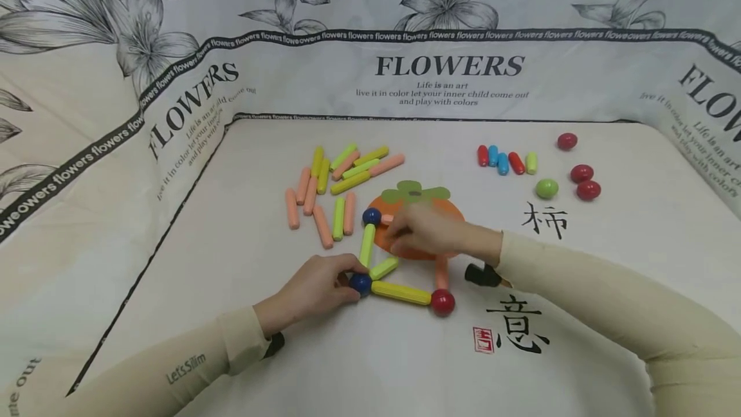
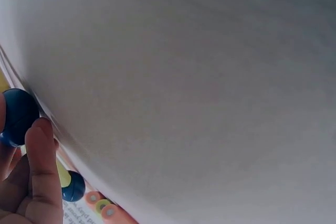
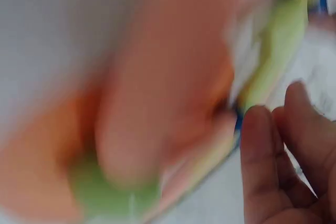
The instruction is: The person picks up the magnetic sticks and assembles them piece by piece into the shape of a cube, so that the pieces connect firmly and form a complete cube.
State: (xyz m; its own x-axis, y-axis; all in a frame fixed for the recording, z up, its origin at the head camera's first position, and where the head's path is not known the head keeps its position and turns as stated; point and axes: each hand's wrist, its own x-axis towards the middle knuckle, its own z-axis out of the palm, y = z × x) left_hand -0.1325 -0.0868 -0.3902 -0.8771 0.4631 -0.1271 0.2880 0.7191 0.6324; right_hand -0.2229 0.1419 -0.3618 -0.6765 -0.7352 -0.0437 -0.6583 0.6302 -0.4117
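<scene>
My left hand pinches a dark blue ball between thumb and fingers. From this ball a lime rod runs up to a second blue ball, a short lime rod points up and right, and a ridged yellow rod leads to a red ball. A salmon rod rises from the red ball. My right hand, blurred, hovers over the printed persimmon beside another salmon rod at the upper blue ball; its thumb and fingers stand apart in the right wrist view.
Loose salmon, yellow and lime rods lie at the back left. Short red, blue and lime pieces sit at the back right, near red balls and a green ball. The printed cloth rises into walls around the work surface.
</scene>
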